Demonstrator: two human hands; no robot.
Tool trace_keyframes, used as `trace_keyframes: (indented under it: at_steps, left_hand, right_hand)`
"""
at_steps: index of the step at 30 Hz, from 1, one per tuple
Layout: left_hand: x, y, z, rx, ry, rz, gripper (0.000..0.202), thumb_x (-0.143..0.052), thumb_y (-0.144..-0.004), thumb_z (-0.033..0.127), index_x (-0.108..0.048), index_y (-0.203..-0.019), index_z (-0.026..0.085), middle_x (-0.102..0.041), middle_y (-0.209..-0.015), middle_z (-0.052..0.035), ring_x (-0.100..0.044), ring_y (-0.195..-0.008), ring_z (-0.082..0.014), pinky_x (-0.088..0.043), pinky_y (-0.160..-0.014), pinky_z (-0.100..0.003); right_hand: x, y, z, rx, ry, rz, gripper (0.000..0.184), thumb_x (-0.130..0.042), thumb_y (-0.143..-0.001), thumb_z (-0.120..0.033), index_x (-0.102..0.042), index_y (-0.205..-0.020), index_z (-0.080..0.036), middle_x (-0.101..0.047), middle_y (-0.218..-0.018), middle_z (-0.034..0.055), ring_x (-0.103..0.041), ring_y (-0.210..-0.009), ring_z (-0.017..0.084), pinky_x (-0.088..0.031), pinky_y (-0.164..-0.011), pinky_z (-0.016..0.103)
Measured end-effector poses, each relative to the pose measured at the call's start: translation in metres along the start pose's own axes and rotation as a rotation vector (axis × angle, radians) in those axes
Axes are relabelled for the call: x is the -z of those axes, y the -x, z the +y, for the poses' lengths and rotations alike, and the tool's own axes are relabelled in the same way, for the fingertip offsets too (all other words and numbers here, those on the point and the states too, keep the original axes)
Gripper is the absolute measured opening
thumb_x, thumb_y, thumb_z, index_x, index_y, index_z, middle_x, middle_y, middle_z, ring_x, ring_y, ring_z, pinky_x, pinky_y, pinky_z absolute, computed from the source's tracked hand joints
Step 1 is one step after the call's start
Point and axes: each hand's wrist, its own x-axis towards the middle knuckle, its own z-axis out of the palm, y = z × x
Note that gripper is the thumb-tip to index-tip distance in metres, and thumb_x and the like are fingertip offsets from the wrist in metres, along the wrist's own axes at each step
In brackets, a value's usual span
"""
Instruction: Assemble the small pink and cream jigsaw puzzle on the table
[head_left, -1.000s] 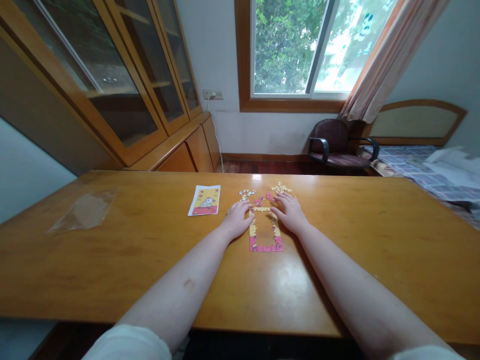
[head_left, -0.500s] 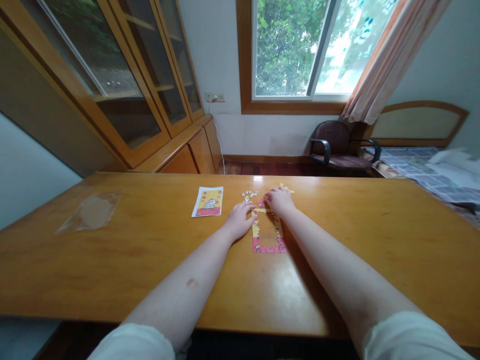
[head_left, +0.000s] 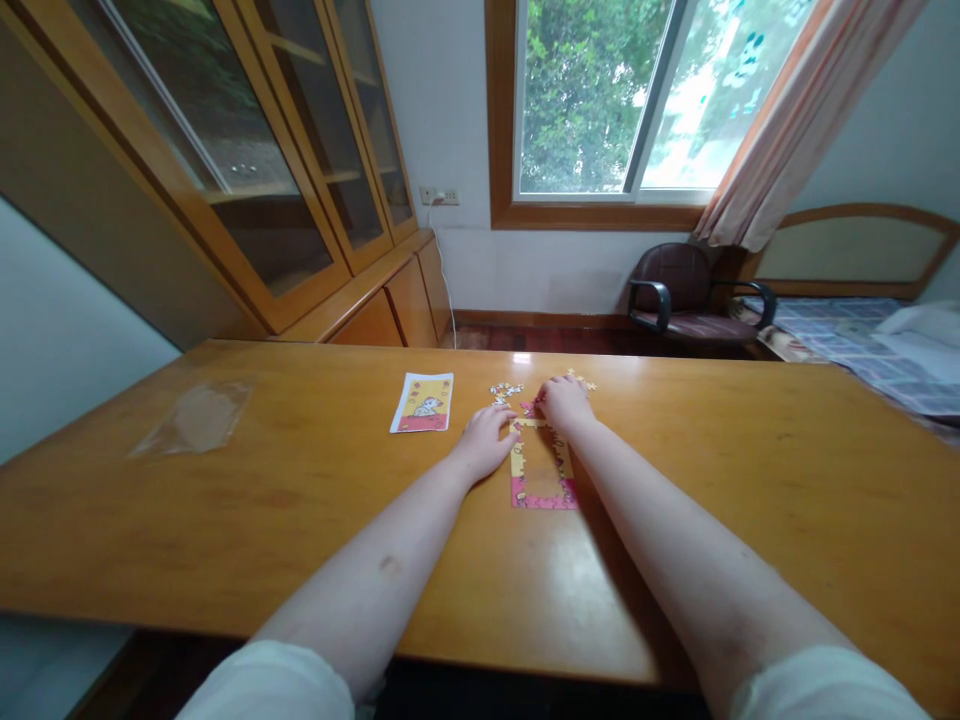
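"Since the wooden surface [head_left: 262,500] outdoes everything lying on it, what's next in size?"

"A clear plastic bag [head_left: 196,418], far to the left. Then the puzzle border [head_left: 544,502], a pink and yellow rectangle around bare wood, between the forearms. Left of it, a picture card [head_left: 422,402] showing a white animal."

"And the hands?"

"The left hand [head_left: 482,440] rests at the border's far left corner, fingers loosely extended, thumb apart, nothing visibly gripped. The right hand [head_left: 568,402] is at the far right corner, its fingers bent down by some pink pieces [head_left: 528,408]. Whether they pinch one, I can't tell."

"Other small bits?"

"White pieces [head_left: 500,399] beyond the left hand, yellow pieces [head_left: 592,386] just past the right."
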Motion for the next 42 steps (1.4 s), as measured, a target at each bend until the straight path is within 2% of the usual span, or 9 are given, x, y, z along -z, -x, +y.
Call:
trace_keyframes:
  at_steps: [5, 9, 13, 15, 20, 25, 35, 39, 42]
  left_hand:
    - [-0.001, -0.001, -0.002, -0.029, 0.032, 0.010, 0.033, -0.057, -0.085, 0.027, -0.065, -0.116, 0.018, -0.060, -0.130, -0.0105, -0.052, -0.125, -0.0260, -0.037, -0.112, -0.044]
    - [0.003, 0.000, -0.001, -0.046, 0.081, 0.004, 0.028, -0.054, -0.087, 0.026, -0.067, -0.111, 0.019, -0.066, -0.118, -0.0079, -0.058, -0.115, -0.0235, -0.044, -0.105, -0.040]
    - [0.005, 0.000, 0.000, -0.048, 0.095, 0.003, 0.026, -0.054, -0.087, 0.028, -0.068, -0.107, 0.019, -0.068, -0.112, -0.0076, -0.060, -0.110, -0.0235, -0.046, -0.102, -0.040]
    - [0.005, -0.001, -0.001, -0.052, 0.102, 0.001, 0.025, -0.054, -0.087, 0.028, -0.069, -0.105, 0.018, -0.069, -0.111, -0.0077, -0.060, -0.109, -0.0231, -0.047, -0.100, -0.039]
    - [0.007, -0.001, -0.002, -0.020, 0.118, 0.015, 0.025, -0.054, -0.086, 0.025, -0.069, -0.105, 0.018, -0.069, -0.110, -0.0075, -0.061, -0.109, -0.0224, -0.047, -0.101, -0.039]
    - [0.009, 0.000, 0.002, -0.003, 0.112, 0.033, 0.025, -0.054, -0.085, 0.025, -0.069, -0.104, 0.019, -0.069, -0.113, -0.0071, -0.060, -0.111, -0.0228, -0.046, -0.104, -0.040]
    - [0.013, 0.000, -0.005, 0.017, 0.017, 0.014, 0.042, -0.051, -0.079, 0.013, -0.066, -0.117, 0.017, -0.057, -0.133, -0.0092, -0.047, -0.129, -0.0248, -0.034, -0.115, -0.042]
    - [0.019, 0.004, -0.004, -0.072, -0.033, -0.046, 0.047, -0.055, -0.078, 0.017, -0.062, -0.124, 0.020, -0.053, -0.139, -0.0093, -0.043, -0.133, -0.0267, -0.033, -0.115, -0.045]
    - [0.023, 0.008, 0.002, -0.172, -0.067, -0.086, 0.039, -0.056, -0.080, 0.022, -0.065, -0.118, 0.022, -0.061, -0.129, -0.0076, -0.051, -0.123, -0.0260, -0.039, -0.110, -0.043]
  right_hand:
    - [0.010, 0.019, 0.002, -0.071, -0.195, 0.005, 0.018, -0.057, -0.086, -0.025, -0.072, -0.094, -0.021, -0.072, -0.096, 0.0086, -0.061, -0.097, 0.024, -0.042, -0.087, 0.036]
    - [0.013, 0.051, 0.010, 0.012, -0.445, -0.014, 0.017, -0.058, -0.086, -0.025, -0.072, -0.094, -0.023, -0.073, -0.090, 0.0033, -0.064, -0.081, 0.018, -0.047, -0.075, 0.029]
    - [0.014, 0.083, 0.011, 0.186, -0.513, -0.076, 0.016, -0.062, -0.085, -0.021, -0.076, -0.090, -0.023, -0.074, -0.087, 0.0040, -0.064, -0.083, 0.018, -0.047, -0.078, 0.030]
    - [0.014, 0.092, 0.008, 0.266, -0.512, -0.083, 0.015, -0.064, -0.084, -0.021, -0.077, -0.092, -0.024, -0.075, -0.088, 0.0036, -0.064, -0.086, 0.018, -0.047, -0.081, 0.030]
    - [0.010, 0.096, 0.002, 0.329, -0.459, -0.130, 0.010, -0.068, -0.084, -0.027, -0.077, -0.089, -0.026, -0.076, -0.084, 0.0004, -0.064, -0.080, 0.017, -0.045, -0.080, 0.029]
    - [0.003, 0.096, 0.003, 0.403, -0.377, -0.092, 0.010, -0.067, -0.086, -0.029, -0.077, -0.088, -0.026, -0.076, -0.089, 0.0028, -0.063, -0.085, 0.017, -0.041, -0.083, 0.031]
    - [0.001, 0.094, 0.009, 0.403, -0.359, -0.078, 0.011, -0.065, -0.088, -0.029, -0.075, -0.090, -0.024, -0.075, -0.093, 0.0028, -0.061, -0.090, 0.018, -0.038, -0.088, 0.032]
    - [0.008, 0.095, 0.015, 0.324, -0.252, -0.029, 0.021, -0.058, -0.092, -0.037, -0.074, -0.096, -0.024, -0.073, -0.102, 0.0054, -0.058, -0.097, 0.021, -0.035, -0.088, 0.035]
    - [0.013, 0.096, 0.020, 0.246, -0.143, 0.001, 0.026, -0.056, -0.092, -0.039, -0.072, -0.102, -0.023, -0.071, -0.111, 0.0080, -0.055, -0.103, 0.024, -0.033, -0.090, 0.038]
